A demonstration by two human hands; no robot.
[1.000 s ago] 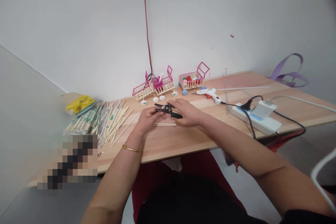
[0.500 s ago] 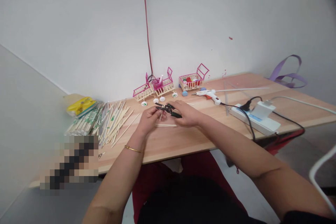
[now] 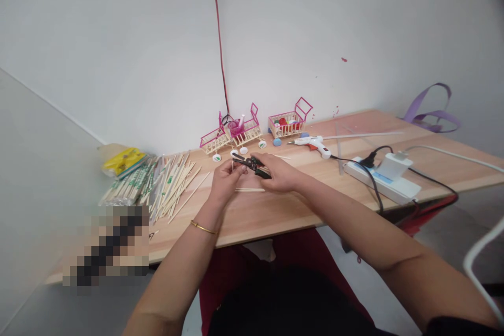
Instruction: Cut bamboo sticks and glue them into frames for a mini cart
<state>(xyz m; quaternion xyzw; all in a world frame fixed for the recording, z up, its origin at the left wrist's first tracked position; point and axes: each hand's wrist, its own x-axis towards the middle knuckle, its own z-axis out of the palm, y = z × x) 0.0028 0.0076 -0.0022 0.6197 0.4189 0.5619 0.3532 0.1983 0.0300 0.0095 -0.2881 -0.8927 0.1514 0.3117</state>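
Wood table (image 3: 268, 215): R hand (image 3: 281, 174) grips black cutters (image 3: 252, 164), L hand (image 3: 223, 181) pinches their tip.

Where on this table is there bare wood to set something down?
Bare wood runs along the table's near edge, between the chopstick pile and the power strip, in front of the loose stick. Another patch lies behind the power strip, right of the glue gun. Crowded: the left end and the wall by the toy carts.
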